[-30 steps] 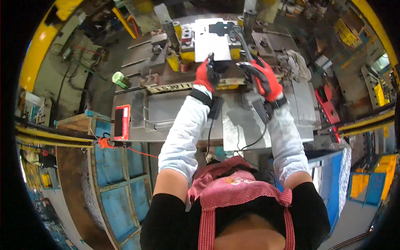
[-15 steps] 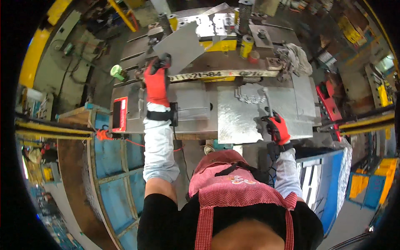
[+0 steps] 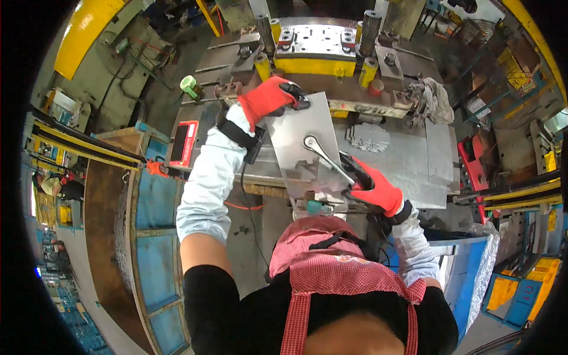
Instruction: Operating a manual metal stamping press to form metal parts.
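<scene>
The left hand is drawing back from the far left, where half a second ago it was raising a notched piece of metal beside the die, and it is now holding a plain grey sheet tilted over the near edge of the surface. I'm not able to tell whether this is the same piece. Its fingers are closing over the sheet's far left edge. The right hand is coming in too: it was hovering over the near right, pointing its tool toward the small cut parts, and now its fingers are wrapping round the handle while the ringed head is lying across the middle of the sheet. Whether the head is pressing on the metal or only passing in front of it, I cannot tell. The parts are resting in a loose overlapping pile on the pale plate, to the right of the sheet. Farther off, the die is showing its pale, holed top above a yellow block. To my eye, the work is shifting away from the die, with both hands now meeting at this one sheet.
</scene>
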A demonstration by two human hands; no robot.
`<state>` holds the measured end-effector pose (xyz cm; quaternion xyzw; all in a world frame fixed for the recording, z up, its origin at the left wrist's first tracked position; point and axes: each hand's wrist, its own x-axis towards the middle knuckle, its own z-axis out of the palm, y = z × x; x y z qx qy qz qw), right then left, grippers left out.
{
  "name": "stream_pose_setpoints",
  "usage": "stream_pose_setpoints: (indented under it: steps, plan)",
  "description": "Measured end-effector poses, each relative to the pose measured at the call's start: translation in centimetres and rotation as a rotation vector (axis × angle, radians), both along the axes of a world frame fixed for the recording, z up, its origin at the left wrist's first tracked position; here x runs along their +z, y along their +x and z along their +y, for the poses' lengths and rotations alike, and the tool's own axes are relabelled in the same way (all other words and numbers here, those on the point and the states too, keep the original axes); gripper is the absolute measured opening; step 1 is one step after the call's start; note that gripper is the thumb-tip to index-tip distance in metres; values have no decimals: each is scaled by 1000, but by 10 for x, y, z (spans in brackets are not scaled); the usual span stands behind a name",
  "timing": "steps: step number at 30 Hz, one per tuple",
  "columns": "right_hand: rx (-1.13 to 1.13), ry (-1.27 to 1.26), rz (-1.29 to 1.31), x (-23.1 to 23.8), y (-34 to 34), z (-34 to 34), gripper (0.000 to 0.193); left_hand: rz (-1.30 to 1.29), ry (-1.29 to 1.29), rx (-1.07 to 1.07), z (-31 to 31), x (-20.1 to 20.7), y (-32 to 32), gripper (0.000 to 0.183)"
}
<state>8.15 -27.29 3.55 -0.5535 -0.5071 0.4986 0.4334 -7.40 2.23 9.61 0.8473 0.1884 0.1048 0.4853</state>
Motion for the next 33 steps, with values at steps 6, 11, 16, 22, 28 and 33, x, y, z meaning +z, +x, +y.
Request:
stream_pose_setpoints:
  steps: [6,11,16,22,28,33]
  plan:
    - [-169,-84,332,-1,12,13,68,-387,-470,254,21,-16,-11,30]
    - [-215,142,443,28,56,95,46,-499,-1317,164,4,-81,-32,36]
    - [75,531,-435,42,116,182,28,-478,-1390,37,-30,-87,16,46]
    - [223,744,-800,20,153,233,24,-727,-1416,162,-16,-97,59,45]
    - [-235,264,-115,16,106,213,30,-726,-1362,295,-22,-95,62,44]
    - [-494,189,298,-14,63,107,40,-793,-1411,310,-22,-90,61,37]
